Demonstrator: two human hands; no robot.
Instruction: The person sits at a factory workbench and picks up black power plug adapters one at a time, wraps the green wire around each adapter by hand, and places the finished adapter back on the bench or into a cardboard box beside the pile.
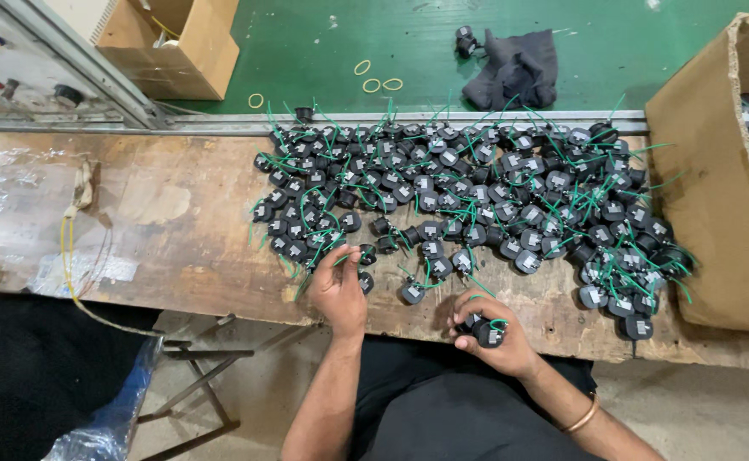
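- Worn wooden bench (178, 230) runs left to right under your hands, with a green floor (306, 43) beyond its metal rail (221, 121).
- Your right hand (489, 337) is closed around a couple of small black coil parts (485, 333) at the near edge, a green lead looping over the knuckles; keep the grip on the bodies, not on the thin wire.
- Your left hand (340, 286) pinches at a green lead (340, 258) of one part at the near left fringe of the pile; the fingers are curled, and whether they have it lifted you cannot tell from here.
- Draw from the loose fringe, one part at a time, since the leads tangle deeper in.
- Beyond the hands, the big pile of black parts (477, 188) spreads across the bench to the far rail.
- At the right, an open cardboard box (716, 171) crowds the pile and holds more black parts.
- Far off lie a dark cloth (515, 68), some yellow rubber bands (374, 81) and a second cardboard box (178, 43); a control panel (7, 68) sits at far left.
- On the left, a yellow cord (69, 256) trails over the near edge, well apart from your hands.
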